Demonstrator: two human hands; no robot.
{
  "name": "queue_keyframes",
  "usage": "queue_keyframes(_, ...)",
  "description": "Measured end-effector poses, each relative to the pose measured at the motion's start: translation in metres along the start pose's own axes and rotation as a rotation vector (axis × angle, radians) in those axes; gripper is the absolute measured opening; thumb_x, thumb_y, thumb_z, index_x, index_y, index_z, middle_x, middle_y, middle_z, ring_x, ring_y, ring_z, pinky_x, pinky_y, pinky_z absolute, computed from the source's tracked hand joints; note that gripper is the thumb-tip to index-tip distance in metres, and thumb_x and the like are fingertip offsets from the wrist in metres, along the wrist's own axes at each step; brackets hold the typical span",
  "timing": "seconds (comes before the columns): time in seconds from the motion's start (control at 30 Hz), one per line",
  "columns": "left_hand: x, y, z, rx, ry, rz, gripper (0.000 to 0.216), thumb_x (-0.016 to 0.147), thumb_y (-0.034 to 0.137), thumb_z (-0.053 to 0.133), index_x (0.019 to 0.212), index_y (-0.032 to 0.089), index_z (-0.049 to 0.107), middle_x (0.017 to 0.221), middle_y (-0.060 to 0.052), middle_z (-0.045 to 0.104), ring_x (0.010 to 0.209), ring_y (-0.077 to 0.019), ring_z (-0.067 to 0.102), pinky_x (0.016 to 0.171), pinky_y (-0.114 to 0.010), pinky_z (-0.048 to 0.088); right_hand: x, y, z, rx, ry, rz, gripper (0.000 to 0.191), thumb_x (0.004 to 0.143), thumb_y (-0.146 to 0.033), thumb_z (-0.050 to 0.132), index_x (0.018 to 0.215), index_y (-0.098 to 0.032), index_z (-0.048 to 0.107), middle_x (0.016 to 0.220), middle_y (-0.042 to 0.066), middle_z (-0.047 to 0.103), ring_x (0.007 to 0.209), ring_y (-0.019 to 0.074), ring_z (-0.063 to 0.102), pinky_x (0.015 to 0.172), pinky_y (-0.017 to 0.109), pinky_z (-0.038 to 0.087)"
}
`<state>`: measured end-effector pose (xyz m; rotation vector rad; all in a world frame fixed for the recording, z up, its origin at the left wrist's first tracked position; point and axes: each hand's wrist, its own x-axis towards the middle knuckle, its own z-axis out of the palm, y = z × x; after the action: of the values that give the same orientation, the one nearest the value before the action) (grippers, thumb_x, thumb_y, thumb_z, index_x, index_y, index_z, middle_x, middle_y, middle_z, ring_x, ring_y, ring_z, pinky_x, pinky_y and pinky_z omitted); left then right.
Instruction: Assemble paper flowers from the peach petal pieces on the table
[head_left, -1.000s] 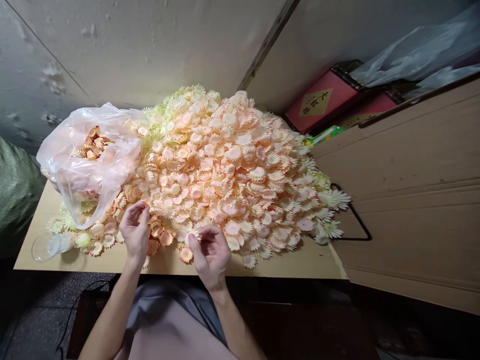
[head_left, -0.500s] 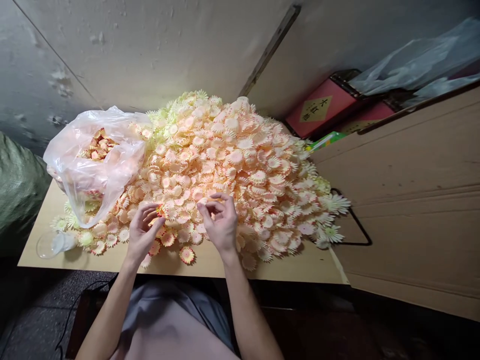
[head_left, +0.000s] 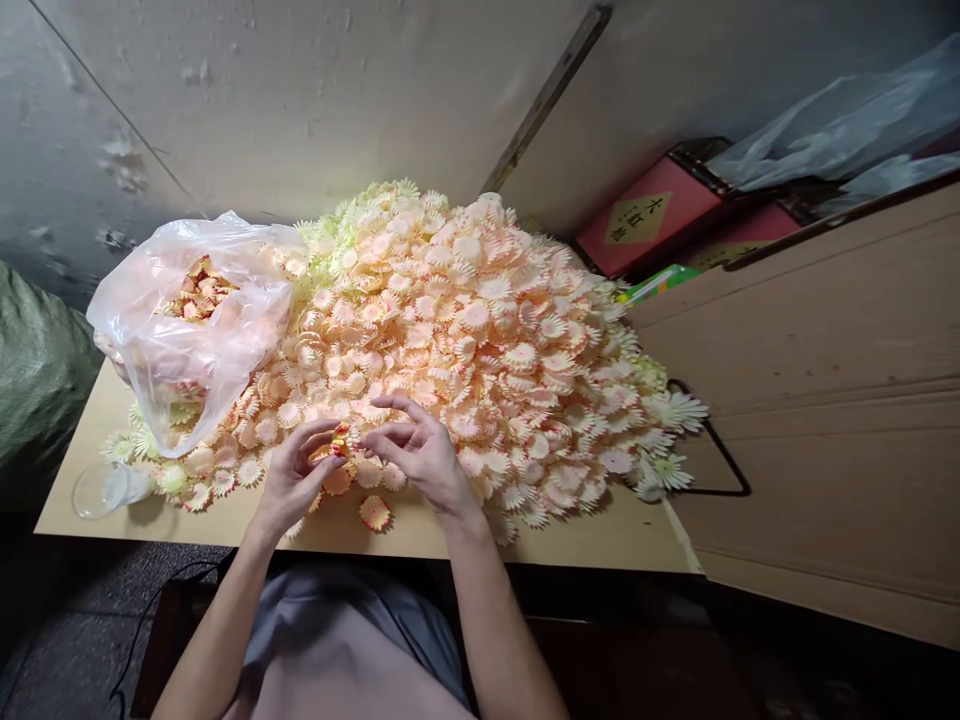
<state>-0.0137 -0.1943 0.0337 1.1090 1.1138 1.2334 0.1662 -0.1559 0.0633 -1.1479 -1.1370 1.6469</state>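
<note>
wall (head_left: 300, 90): pale and scuffed, being used as the backdrop right behind the table, so yeah, a tight corner

cardboard panel (head_left: 825, 330): being leaned upright along the right side, just beside the table edge

table (head_left: 600, 535): light wood top, mostly being buried; only a bare strip is being left along the near edge

flower pile (head_left: 480, 330): a huge heap of peach and cream paper flowers, being stacked from the near edge up to the wall

plastic bag (head_left: 187, 320): thin, pinkish and see-through, being rested on the pile's left side with more flowers inside

red box (head_left: 637, 215): being kept behind the pile, on the right

right hand (head_left: 420, 450): fingers being held spread and loose, nothing being clenched; the fingertips are being touched to the flower piece

left hand (head_left: 296, 480): being curled, thumb and fingers closed in a pinch around the flower piece

clear cup (head_left: 97, 490): being left on its side at the table's near left corner

flower piece (head_left: 340, 440): small, red and yellow, being pinched between the two hands, just over the near edge of the pile
</note>
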Motion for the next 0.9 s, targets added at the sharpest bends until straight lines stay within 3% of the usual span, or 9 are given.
queue_keyframes(0.13,0.0,0.0,0.0,-0.008,-0.058,0.03,0.029,0.084,0.026,0.071,0.112,0.021,0.066,0.12,-0.011,0.066,0.116,-0.0229,0.063,0.088,-0.029,0.059,0.001,0.0,-0.002,0.046,-0.03,0.026,0.05,0.071,-0.034,0.082,0.112,-0.021,0.058,0.072,-0.002,0.073,0.062,0.0113,0.062,0.063,0.024,0.047)
queue_keyframes(0.23,0.002,0.002,-0.001,0.092,-0.03,0.125,0.026,0.083,0.025,0.072,0.108,0.021,0.071,0.118,-0.011,0.065,0.115,-0.0227,0.062,0.086,-0.026,0.058,0.002,0.002,-0.001,0.153,-0.057,0.045,0.051,0.069,-0.03,0.083,0.111,-0.021,0.056,0.068,-0.005,0.069,0.058,0.0094,0.058,0.059,0.022,0.045)
queue_keyframes(0.3,0.003,0.005,0.0,0.205,0.06,0.173,0.022,0.082,0.026,0.071,0.104,0.02,0.074,0.115,-0.011,0.064,0.109,-0.0214,0.063,0.07,-0.019,0.057,0.001,0.007,0.0,0.214,-0.061,0.066,0.051,0.068,-0.029,0.083,0.109,-0.022,0.055,0.069,-0.006,0.067,0.056,0.0088,0.055,0.056,0.022,0.044)
queue_keyframes(0.4,0.003,0.005,0.007,0.321,0.233,0.178,0.02,0.084,0.027,0.07,0.101,0.019,0.074,0.11,-0.01,0.065,0.098,-0.018,0.065,0.048,-0.011,0.045,-0.002,0.015,0.005,0.287,-0.065,0.079,0.049,0.069,-0.028,0.082,0.107,-0.024,0.051,0.073,-0.006,0.065,0.057,0.008,0.055,0.055,0.02,0.044)
queue_keyframes(0.47,0.004,0.001,0.012,0.319,0.334,0.149,0.021,0.083,0.03,0.07,0.1,0.019,0.073,0.108,-0.009,0.066,0.09,-0.0153,0.065,0.049,-0.012,0.044,-0.008,0.019,0.01,0.317,-0.051,0.04,0.045,0.071,-0.027,0.081,0.103,-0.025,0.05,0.075,-0.006,0.063,0.062,0.0081,0.056,0.059,0.02,0.046)
queue_keyframes(0.63,0.015,-0.007,0.005,0.121,0.551,0.051,0.036,0.083,0.038,0.069,0.113,0.016,0.066,0.096,-0.007,0.069,0.079,-0.0131,0.066,0.068,-0.021,0.055,-0.025,0.017,0.011,0.231,-0.024,-0.071,0.044,0.073,-0.032,0.08,0.101,-0.027,0.046,0.075,-0.005,0.063,0.069,0.0121,0.061,0.068,0.026,0.051)
queue_keyframes(0.73,0.019,-0.003,-0.004,0.152,0.442,0.046,0.039,0.079,0.035,0.073,0.114,0.018,0.066,0.105,-0.009,0.069,0.089,-0.0155,0.068,0.071,-0.021,0.057,-0.017,0.011,-0.004,0.002,0.222,-0.171,0.039,0.076,-0.039,0.076,0.099,-0.025,0.049,0.077,-0.001,0.066,0.067,0.0145,0.061,0.063,0.028,0.05)
queue_keyframes(0.83,0.018,0.001,-0.005,0.174,0.264,0.095,0.042,0.078,0.03,0.075,0.118,0.021,0.064,0.119,-0.01,0.066,0.099,-0.0178,0.067,0.07,-0.02,0.058,0.0,0.005,-0.018,-0.342,0.553,-0.328,0.036,0.079,-0.044,0.073,0.101,-0.022,0.055,0.095,0.008,0.068,0.083,0.0191,0.064,0.071,0.032,0.051)
queue_keyframes(0.9,0.015,0.0,-0.002,0.154,0.189,0.11,0.046,0.079,0.028,0.074,0.123,0.022,0.06,0.119,-0.011,0.066,0.103,-0.0189,0.067,0.071,-0.021,0.059,0.006,0.0,-0.021,-0.464,0.527,-0.368,0.036,0.079,-0.043,0.073,0.103,-0.021,0.058,0.102,0.01,0.069,0.091,0.0211,0.065,0.075,0.033,0.051)
